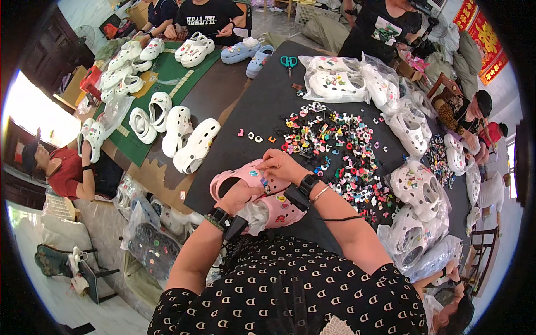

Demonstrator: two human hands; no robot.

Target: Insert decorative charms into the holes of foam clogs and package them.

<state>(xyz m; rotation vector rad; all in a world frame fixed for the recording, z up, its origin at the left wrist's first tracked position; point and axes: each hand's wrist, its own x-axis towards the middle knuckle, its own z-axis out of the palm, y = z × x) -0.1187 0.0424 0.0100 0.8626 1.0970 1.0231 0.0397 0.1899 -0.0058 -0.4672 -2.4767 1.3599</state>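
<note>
A pink clog lies at the near edge of the black table, with small coloured charms fixed to its upper. My left hand grips it, fingers at its opening and thumb by a small blue charm. Over the toe part, my right hand has its fingers pinched together against the upper; whatever they hold is hidden. A second pink clog with charms is beneath my wrists, crumpled white wrapping at its heel end.
Loose multicoloured charms are heaped on the black table, right of the clogs. Bagged white clogs line its far and right sides. Teal scissors lie at the far edge. More white clogs stand left; several people work around.
</note>
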